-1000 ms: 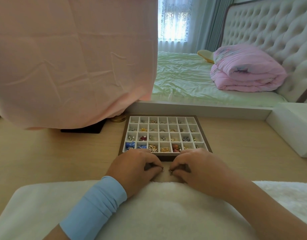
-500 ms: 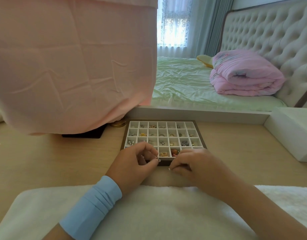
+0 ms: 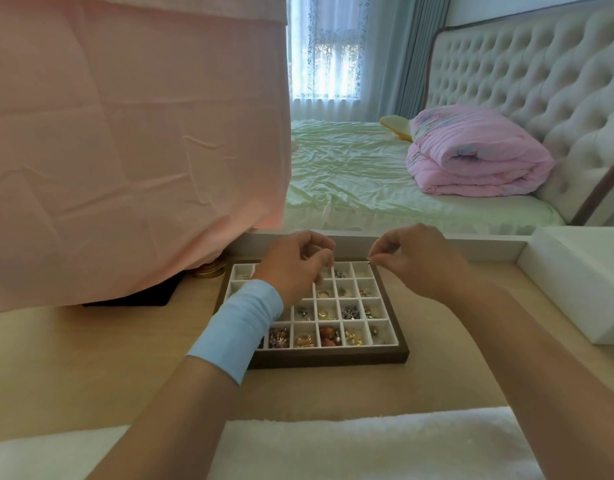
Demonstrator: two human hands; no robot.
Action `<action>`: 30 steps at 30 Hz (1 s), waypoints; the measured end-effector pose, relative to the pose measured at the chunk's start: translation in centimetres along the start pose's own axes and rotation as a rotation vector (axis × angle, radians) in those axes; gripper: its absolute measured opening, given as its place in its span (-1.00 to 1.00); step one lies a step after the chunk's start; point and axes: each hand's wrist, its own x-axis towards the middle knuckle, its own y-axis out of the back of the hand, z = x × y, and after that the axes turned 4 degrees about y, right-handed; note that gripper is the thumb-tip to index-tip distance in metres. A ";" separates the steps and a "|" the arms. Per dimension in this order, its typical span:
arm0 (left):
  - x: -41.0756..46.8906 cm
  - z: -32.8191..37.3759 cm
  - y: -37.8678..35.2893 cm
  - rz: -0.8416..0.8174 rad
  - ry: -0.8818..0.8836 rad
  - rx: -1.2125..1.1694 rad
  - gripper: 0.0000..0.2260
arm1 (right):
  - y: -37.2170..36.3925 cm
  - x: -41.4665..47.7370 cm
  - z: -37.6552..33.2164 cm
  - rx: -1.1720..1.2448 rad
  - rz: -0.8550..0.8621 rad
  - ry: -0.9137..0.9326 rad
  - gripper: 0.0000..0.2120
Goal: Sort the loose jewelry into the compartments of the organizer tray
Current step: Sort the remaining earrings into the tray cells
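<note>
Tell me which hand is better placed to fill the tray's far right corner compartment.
Right. The right hand pinches a small piece just above that corner of the organizer tray. The left hand hovers over the middle of the far row; whether it holds anything is unclear.

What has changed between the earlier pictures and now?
Both hands moved forward from the tray's near edge to above its far row: left hand, right hand, each still pinching a small piece. The organizer tray and its sorted jewelry stayed put.
</note>
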 end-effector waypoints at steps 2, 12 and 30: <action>1.4 0.1 -0.2 0.013 0.001 0.009 -0.90 | -0.5 1.0 0.3 -0.022 -0.032 -0.009 -0.92; 5.2 -1.4 0.5 0.017 0.017 0.045 -0.92 | -1.8 3.9 0.9 -0.213 -0.205 0.020 -0.92; 5.2 -3.6 0.9 -0.076 0.079 -0.014 -0.90 | -3.7 4.3 0.8 -0.346 -0.206 0.058 -0.90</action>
